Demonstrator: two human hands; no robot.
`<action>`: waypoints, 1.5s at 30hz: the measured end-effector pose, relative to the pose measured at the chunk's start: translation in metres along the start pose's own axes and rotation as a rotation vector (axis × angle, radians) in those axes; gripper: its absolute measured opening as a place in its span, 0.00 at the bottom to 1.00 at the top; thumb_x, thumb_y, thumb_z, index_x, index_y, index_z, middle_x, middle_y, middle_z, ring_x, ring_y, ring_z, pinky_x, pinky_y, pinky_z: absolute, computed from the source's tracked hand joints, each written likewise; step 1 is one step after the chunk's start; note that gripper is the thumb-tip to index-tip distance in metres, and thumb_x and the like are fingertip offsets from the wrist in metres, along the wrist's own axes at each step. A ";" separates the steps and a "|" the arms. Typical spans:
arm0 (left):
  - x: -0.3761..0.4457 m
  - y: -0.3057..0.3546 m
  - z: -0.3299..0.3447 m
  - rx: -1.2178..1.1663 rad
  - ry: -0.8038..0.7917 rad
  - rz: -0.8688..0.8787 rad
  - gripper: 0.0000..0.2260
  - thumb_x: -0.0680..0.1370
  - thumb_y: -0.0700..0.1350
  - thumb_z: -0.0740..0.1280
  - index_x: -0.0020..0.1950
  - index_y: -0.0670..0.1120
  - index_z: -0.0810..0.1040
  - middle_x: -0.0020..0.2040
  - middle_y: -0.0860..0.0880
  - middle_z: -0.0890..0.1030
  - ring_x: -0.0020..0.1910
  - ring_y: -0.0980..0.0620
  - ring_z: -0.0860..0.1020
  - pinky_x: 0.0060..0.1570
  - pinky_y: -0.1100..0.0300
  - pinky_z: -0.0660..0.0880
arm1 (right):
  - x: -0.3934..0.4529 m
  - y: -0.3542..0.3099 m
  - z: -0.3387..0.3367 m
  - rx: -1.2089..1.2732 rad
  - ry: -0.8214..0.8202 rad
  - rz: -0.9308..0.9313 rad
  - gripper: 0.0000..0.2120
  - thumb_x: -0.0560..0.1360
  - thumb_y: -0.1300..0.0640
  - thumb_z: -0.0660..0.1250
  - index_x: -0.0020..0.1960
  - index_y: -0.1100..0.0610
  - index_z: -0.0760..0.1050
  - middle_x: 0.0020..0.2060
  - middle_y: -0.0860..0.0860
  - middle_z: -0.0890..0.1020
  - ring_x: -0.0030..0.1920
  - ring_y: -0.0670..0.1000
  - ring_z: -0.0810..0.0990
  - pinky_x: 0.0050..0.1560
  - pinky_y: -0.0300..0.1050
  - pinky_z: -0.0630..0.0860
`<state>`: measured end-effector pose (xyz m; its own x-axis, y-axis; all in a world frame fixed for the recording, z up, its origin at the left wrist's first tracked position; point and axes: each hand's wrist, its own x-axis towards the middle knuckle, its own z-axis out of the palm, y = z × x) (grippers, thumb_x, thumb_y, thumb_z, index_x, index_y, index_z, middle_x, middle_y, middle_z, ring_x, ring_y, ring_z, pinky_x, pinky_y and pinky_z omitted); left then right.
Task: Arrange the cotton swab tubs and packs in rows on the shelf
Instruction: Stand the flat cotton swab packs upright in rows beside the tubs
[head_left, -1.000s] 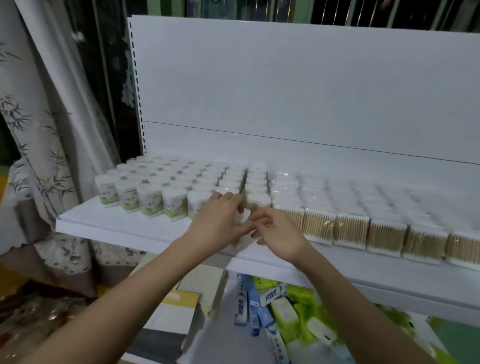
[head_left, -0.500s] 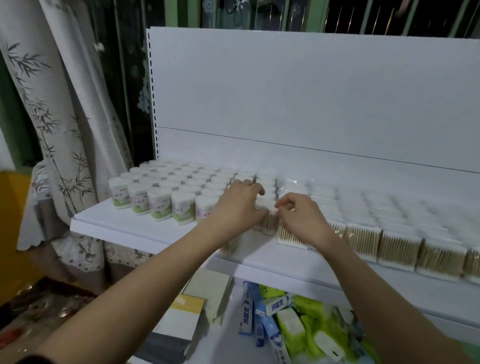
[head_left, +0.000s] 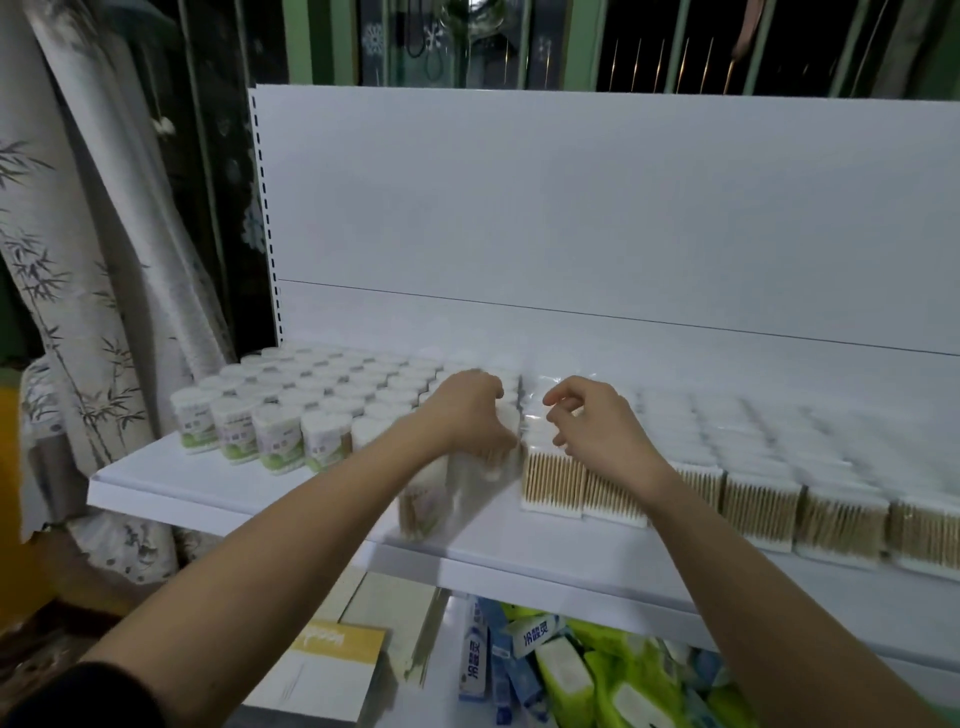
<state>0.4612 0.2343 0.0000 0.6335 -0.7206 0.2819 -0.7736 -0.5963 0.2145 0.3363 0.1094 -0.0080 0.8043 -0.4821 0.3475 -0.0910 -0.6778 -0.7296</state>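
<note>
Reaching forward, left hand (head_left: 470, 415) curled over tubs (head_left: 280, 410), right hand (head_left: 592, 421) half-open.

Tubs (head_left: 291, 405) left on shelf (head_left: 171, 488), packs (head_left: 758, 467) right (hands between); boxes (head_left: 524, 670) below.

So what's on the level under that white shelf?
Under the white shelf lie blue-and-white boxes, green packs and a yellow-and-white card. The shelf and both forearms hide whatever is farther back.

A white metal shelf (head_left: 291, 501) carries rows of round white cotton swab tubs (head_left: 291, 415) beside clear wooden-stemmed swab packs (head_left: 758, 499).
</note>
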 end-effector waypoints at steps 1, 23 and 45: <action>-0.002 -0.001 -0.012 -0.028 0.003 0.041 0.27 0.70 0.51 0.73 0.67 0.44 0.74 0.61 0.46 0.76 0.59 0.48 0.75 0.55 0.59 0.71 | 0.002 -0.001 -0.002 0.018 -0.011 -0.025 0.11 0.78 0.63 0.59 0.53 0.51 0.76 0.49 0.48 0.80 0.40 0.48 0.83 0.41 0.47 0.81; -0.017 -0.027 -0.045 -0.418 -0.050 0.200 0.23 0.67 0.44 0.79 0.60 0.51 0.79 0.54 0.53 0.81 0.47 0.56 0.81 0.51 0.59 0.79 | 0.017 -0.019 0.006 0.166 -0.221 -0.007 0.28 0.68 0.52 0.79 0.63 0.52 0.71 0.49 0.50 0.78 0.37 0.46 0.82 0.34 0.33 0.76; 0.026 -0.052 0.007 -0.048 -0.158 0.127 0.25 0.69 0.51 0.78 0.63 0.48 0.78 0.57 0.50 0.79 0.54 0.52 0.77 0.53 0.61 0.74 | 0.051 -0.006 0.058 -0.701 -0.171 -0.138 0.22 0.70 0.43 0.75 0.58 0.51 0.72 0.51 0.49 0.79 0.55 0.52 0.75 0.54 0.48 0.69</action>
<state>0.5176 0.2441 -0.0104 0.5224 -0.8376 0.1597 -0.8446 -0.4826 0.2318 0.4120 0.1212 -0.0201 0.9108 -0.3119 0.2706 -0.2901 -0.9497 -0.1183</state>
